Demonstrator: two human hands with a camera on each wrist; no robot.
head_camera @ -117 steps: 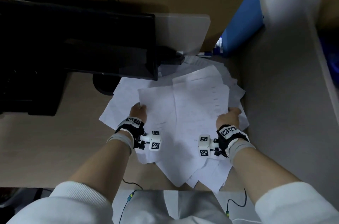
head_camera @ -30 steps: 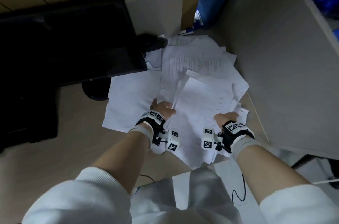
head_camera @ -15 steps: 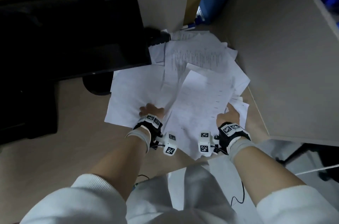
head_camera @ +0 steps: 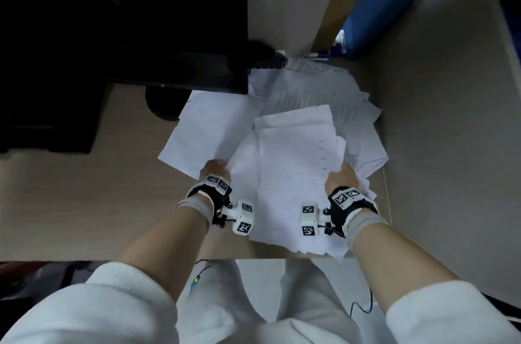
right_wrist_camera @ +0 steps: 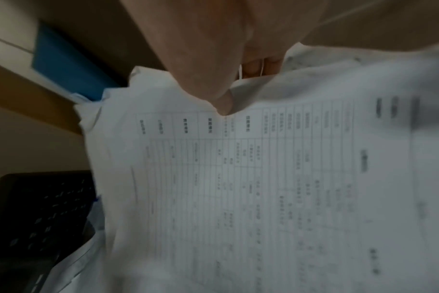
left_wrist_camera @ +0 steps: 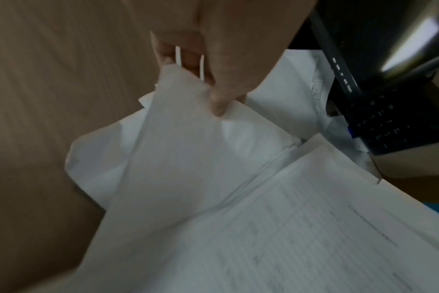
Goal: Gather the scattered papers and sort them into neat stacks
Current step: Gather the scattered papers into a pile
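A bundle of sheets [head_camera: 296,163] is held between the left hand [head_camera: 215,173] and right hand [head_camera: 341,180], above loose papers [head_camera: 208,129] spread on the desk [head_camera: 70,202]. A monitor [head_camera: 121,28] is placed behind and to the left, a folder [head_camera: 377,2] behind to the right.

The bench [head_camera: 70,202] is light brown wood, and it ends at a grey wall on the right. A messy heap of white papers [head_camera: 352,123] lies on it, and some sheets hang over the near edge. A black screen's round foot [head_camera: 160,107] stands on the bench just left of the heap, and a black keyboard [head_camera: 265,60] lies behind the papers.
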